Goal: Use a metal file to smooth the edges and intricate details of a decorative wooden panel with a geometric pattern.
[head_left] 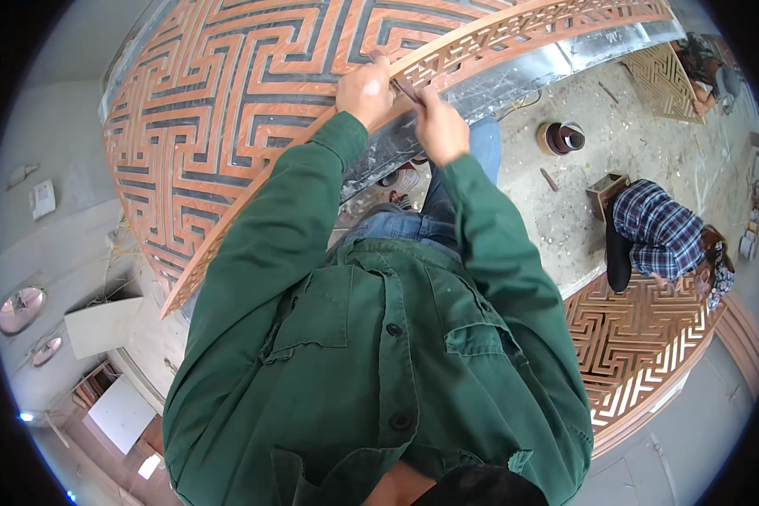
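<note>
1. Green sleeves (261, 236) reach forward in the head view to a wooden fretwork panel (472, 34) standing on edge along the near side of a worktable (548, 63)
2. Left hand (367, 91) is closed over the panel's upper rail, fingers curled; right hand (441, 126) is nearly closed, pinching a narrow dark strip (408, 90) at the fretwork, its exact kind too small to tell
3. Good handling, as a judgement, calls for the left grip to brace the rail close to the strip and the right to work in short, light strokes, since the thin bars look apt to chip under sideways force; with the hands so near each other, a slip could catch the fingers
4. Redder fretwork lies flat beyond the rail, a second panel (228, 126) that could be scuffed if the upright one tipped
5. To the right, a brown bucket (551, 139) and a wooden box (603, 196) stand on the spattered concrete floor (523, 160), possible trip points for a sidestep
6. Farther right, a co-worker in a plaid shirt (659, 221) bends over a third panel (628, 337)
</note>
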`<action>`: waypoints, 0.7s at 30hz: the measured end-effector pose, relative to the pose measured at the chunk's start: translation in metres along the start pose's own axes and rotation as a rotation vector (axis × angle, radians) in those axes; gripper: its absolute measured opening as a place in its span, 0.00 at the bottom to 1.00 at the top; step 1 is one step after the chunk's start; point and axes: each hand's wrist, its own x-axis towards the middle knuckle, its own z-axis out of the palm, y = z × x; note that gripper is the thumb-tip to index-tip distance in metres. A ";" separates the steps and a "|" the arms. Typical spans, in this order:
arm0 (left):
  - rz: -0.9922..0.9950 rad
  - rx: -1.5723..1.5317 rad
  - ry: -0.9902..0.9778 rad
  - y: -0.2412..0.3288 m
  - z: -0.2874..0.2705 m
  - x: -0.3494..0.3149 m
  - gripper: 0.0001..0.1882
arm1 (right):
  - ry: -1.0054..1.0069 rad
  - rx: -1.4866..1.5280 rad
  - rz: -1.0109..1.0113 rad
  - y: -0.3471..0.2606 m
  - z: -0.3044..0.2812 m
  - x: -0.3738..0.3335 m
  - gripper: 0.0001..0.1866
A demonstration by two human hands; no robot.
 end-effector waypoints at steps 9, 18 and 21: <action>-0.052 -0.160 -0.112 -0.049 -0.027 -0.056 0.26 | 0.107 0.037 -0.072 0.005 0.010 0.016 0.09; 0.022 -0.172 -0.156 -0.064 -0.038 -0.038 0.17 | -0.041 -0.017 -0.014 -0.005 -0.018 -0.026 0.10; -0.053 -0.126 -0.204 -0.066 -0.047 -0.028 0.15 | 0.058 0.320 0.011 0.002 -0.012 -0.031 0.16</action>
